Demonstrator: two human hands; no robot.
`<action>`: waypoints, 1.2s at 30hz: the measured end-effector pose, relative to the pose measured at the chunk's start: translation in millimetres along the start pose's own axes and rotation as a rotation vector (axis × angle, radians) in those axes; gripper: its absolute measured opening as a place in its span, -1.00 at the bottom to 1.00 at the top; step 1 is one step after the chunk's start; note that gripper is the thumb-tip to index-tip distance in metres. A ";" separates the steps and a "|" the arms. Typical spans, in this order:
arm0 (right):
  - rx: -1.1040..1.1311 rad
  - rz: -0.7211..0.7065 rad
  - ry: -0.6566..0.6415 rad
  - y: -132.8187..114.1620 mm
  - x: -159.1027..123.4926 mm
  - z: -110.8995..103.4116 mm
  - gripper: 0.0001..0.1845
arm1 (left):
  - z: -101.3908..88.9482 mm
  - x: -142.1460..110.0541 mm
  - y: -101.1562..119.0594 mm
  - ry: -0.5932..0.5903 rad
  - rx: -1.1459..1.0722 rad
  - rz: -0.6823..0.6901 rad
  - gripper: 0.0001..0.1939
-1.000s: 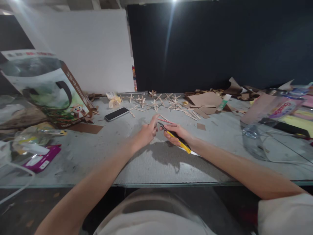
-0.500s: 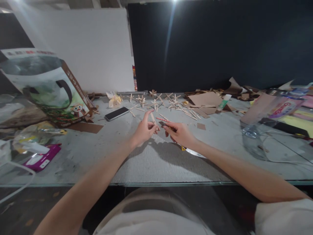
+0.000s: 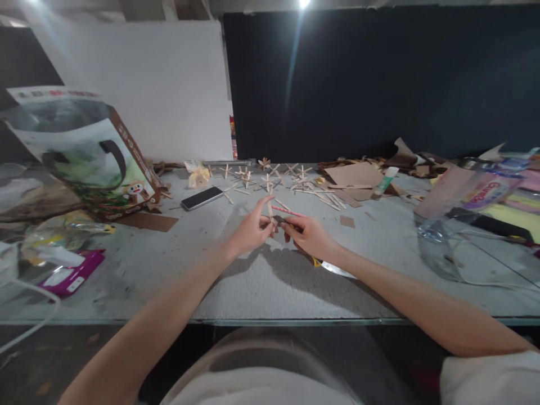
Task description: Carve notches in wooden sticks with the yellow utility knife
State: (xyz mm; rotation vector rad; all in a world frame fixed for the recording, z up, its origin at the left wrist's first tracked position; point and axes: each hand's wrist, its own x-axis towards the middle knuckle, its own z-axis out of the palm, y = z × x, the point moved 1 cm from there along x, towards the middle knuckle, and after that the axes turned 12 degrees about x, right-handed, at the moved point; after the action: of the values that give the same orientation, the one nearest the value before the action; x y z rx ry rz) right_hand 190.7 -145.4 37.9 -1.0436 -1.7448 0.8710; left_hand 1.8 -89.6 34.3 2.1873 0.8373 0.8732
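Item: one pale wooden stick (image 3: 270, 211), near-upright at the middle of the worktop (image 3: 236, 287), pinched in the fingers of your left hand (image 3: 252, 232). Item: one dark-tipped tool (image 3: 279, 219), gripped in the fingers of your right hand (image 3: 314, 237), its tip beside the stick's lower end — whether touching, you cannot tell. Beyond lie crossed sticks (image 3: 275, 168), with a black phone (image 3: 202, 198) to their left and a glue stick (image 3: 386, 181) to their right.
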 end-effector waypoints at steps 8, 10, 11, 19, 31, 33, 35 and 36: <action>-0.026 0.010 -0.023 -0.1 1.3 0.9 -0.60 | -1.3 -2.3 3.6 -0.014 0.055 -0.006 -0.27; -0.059 -0.008 -0.013 0.3 1.7 1.0 -0.59 | -1.0 -2.7 3.5 -0.019 0.083 -0.016 -0.27; -0.078 -0.019 -0.006 0.4 1.7 1.0 -0.59 | -0.7 -2.9 3.6 -0.021 0.100 -0.020 -0.26; -0.177 -0.042 0.002 -1.2 0.2 1.7 -0.59 | 2.5 -4.1 6.6 0.012 0.244 -0.074 -0.38; -0.238 -0.076 -0.007 3.3 0.2 4.2 -0.62 | 4.4 -4.6 6.8 -0.015 0.340 -0.083 -0.54; -0.241 -0.070 -0.010 4.2 0.6 4.2 -0.62 | 5.6 -4.4 7.4 -0.004 0.303 -0.086 -0.51; -0.248 -0.065 -0.007 5.3 0.8 4.2 -0.63 | 6.4 -4.6 8.3 0.008 0.244 -0.101 -0.49; -0.251 -0.064 -0.003 5.9 0.8 4.2 -0.63 | 6.5 -4.8 8.6 0.010 0.223 -0.108 -0.48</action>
State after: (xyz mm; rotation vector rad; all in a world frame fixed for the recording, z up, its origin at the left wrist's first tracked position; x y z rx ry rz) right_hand 188.2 -142.8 31.6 -1.1405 -1.9145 0.6248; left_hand 6.7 -100.3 35.1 2.3038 1.0927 0.7693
